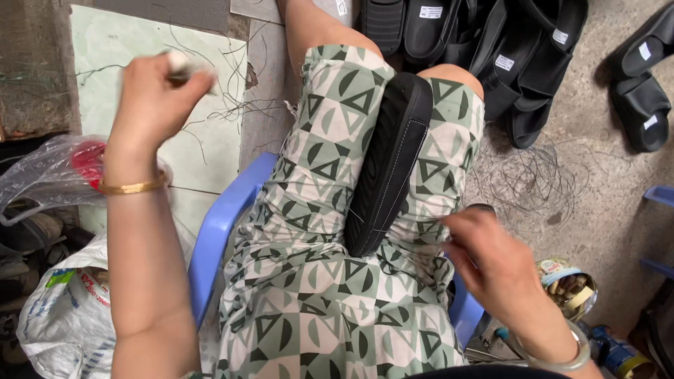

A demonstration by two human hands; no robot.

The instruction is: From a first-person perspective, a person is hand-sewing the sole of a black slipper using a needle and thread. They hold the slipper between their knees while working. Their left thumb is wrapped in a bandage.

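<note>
light: soft, even daylight | shadows: faint | blur: both hands [151, 91]

Left hand [158, 88] is raised high, fingers pinched shut, forearm stretched upward. Right hand [491, 260] sits low by the right thigh, fingers curled inward, wrist bent, slightly blurred.

I logged a black sole [388, 165] with white stitching, lying on shorts [316, 281] patterned in green, white and dark triangles and half-circles. The chair [223, 223] was blue. A gold bangle [133, 187] ringed the left wrist; the right bangle [565, 359] was pale grey-green. The sandals [519, 56] were black with white labels.
</note>
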